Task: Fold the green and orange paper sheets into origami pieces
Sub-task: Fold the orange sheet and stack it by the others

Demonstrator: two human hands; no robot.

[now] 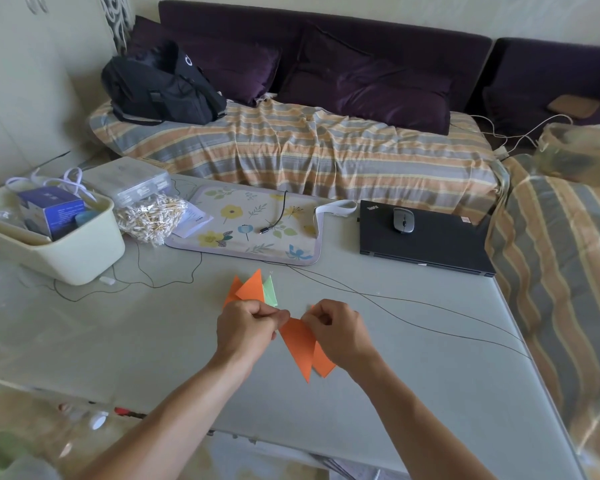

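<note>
Head view: your left hand (248,327) & right hand (336,329) are both over the grey table (430,358), near its front middle, fingers curled in tight. Each pinches the top edge of the orange folded piece (297,344) between thumb & fingertips; the piece hangs down btw the hands as two pointed flaps, tips toward you. Can't tell whether its lower tips touch the tabletop.

Just behind your left hand lie the finished pieces: orange points (248,289) w/ a green piece (270,291) tucked at their right side, flat on the table, partly hidden by your knuckles.

Further back, a floral mat (229,233) w/ a short black cable on it. Left of that, a bag of cotton swabs (151,220) and a pale green bin (73,251) holding a blue box. Right side: closed black laptop (426,240) w/ a grey mouse (403,220) on its lid. Thin black wires (395,306) run across the table behind your hands. Behind the table, a sofa w/ striped cover (291,147), purple cushions, and a black backpack (160,88) at its left end.
</note>
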